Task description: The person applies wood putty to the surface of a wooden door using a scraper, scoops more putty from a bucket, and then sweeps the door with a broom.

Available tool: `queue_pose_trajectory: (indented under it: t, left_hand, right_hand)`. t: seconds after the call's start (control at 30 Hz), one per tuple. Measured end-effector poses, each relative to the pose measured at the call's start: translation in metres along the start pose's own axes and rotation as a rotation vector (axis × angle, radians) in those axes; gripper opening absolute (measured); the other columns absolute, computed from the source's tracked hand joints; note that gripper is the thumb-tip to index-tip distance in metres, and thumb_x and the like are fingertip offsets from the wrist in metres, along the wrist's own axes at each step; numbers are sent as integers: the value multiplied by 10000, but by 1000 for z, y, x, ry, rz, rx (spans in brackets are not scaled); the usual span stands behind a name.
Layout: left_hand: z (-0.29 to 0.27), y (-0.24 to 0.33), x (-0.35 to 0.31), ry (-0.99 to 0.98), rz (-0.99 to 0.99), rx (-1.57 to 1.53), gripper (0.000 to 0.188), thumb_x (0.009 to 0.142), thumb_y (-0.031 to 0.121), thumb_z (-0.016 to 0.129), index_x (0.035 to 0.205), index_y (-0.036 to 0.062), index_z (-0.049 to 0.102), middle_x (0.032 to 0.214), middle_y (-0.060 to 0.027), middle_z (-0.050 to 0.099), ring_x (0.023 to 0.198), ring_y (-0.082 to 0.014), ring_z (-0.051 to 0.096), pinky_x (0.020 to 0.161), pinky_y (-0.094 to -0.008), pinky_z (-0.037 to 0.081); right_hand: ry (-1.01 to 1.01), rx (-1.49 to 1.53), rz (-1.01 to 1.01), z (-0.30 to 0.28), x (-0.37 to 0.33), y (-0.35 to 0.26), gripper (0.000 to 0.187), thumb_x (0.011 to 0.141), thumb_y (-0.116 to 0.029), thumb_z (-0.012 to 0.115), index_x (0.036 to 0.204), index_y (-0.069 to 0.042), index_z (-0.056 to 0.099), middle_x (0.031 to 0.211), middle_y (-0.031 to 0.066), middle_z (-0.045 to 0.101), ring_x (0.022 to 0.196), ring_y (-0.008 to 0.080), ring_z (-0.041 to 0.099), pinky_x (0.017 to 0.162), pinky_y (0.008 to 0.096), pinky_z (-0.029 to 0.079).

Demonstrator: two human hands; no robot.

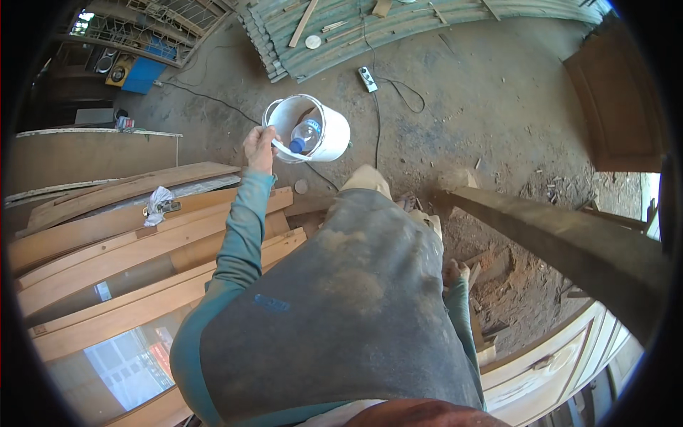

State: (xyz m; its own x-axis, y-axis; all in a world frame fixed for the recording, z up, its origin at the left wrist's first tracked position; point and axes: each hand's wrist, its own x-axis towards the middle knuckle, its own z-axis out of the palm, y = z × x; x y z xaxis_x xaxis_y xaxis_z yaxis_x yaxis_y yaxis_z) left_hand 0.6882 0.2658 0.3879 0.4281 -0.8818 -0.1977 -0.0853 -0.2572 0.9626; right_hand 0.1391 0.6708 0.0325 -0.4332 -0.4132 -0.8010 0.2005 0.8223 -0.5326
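Observation:
My left hand (260, 148) is closed round the handle at the near left of a white plastic bucket (333, 135), which tilts so that its mouth faces left. Inside it lies a clear plastic bottle (308, 132) with a blue cap, beside something brown that I cannot make out. My right hand (455, 272) hangs low at my right side, partly behind my dark apron (341, 299). Its fingers look curled, but whether they hold anything is hidden.
Wooden frames and boards (163, 245) lie at my left. A thick wooden post (555, 235) slants across the right. Corrugated sheets (398, 39) lie ahead, with a power strip (368, 80) and cables on the dirt floor. A brown wooden panel (615, 99) stands far right.

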Motion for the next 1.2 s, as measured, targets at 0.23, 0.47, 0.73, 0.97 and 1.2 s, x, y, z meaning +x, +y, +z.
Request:
queue_pose_trajectory:
  t: [0.23,0.47,0.73,0.97,1.2]
  left_hand:
    - [66,0,130,-11,-96,-97,122,949,173,692,948,61,643,820,-48,705,625,-97,638,506,-202,518]
    - [152,-42,314,-52,-224,-90,63,932,125,699,956,71,678,860,-74,716,699,-142,675,554,-249,573]
    - [221,-77,547,-98,-313,-16,161,908,127,713,1043,55,662,932,-89,707,807,-194,688,637,-309,591]
    - [251,-176,808,-255,-659,-265,286,964,150,617,1225,33,617,1229,-107,629,1122,-231,615,889,-345,559]
    - [277,-189,858,-312,-641,-21,463,1045,251,513,1493,155,451,1451,-72,545,1295,-198,521,1017,-318,481]
  right_hand:
    - [98,101,-172,3,33,-124,301,953,-294,694,1065,-19,643,794,78,663,628,196,661,522,323,535]
    - [337,321,-2,38,38,-101,309,943,-268,698,1130,-27,650,744,58,632,557,185,590,483,346,494]
    - [246,-208,191,253,-21,-148,321,944,-304,652,1109,-30,615,915,159,652,826,284,601,701,417,483]
    - [184,-409,261,344,-87,-325,419,910,-352,687,1175,-29,709,1173,237,711,1162,380,656,982,451,512]
    - [571,-78,425,380,-132,-400,350,948,-241,673,1209,-9,694,1000,135,749,881,222,709,794,368,566]
